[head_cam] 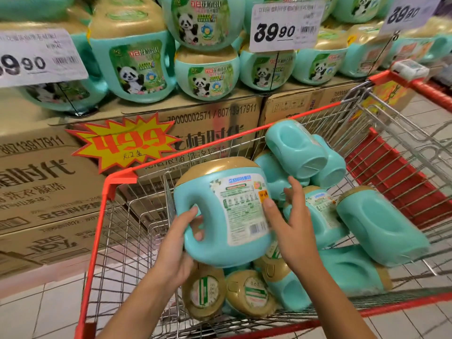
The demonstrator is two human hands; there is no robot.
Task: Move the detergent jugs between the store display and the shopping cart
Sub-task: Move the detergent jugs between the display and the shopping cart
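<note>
Above shopping cart (122, 178) of piled jugs (381, 226): left hand (181, 241) grips held jug (220, 250) by handle; right hand (291, 223) flat against label.

**Cart near, display far**

The shopping cart (105, 199) stands near, right of centre; cartons (49, 182) lie behind it and to its left. Display jugs (137, 67) sit on the cartons, with price cards (285, 25) standing before them. A starburst sign (122, 143) is on a carton front beyond the cart's far-left corner. Over the cart's left part, the held jug (220, 211) is between the left hand (178, 245) at its handle and the right hand (293, 228) on its right. Loose jugs (379, 226) lie piled in the cart beneath and right of it.
</note>
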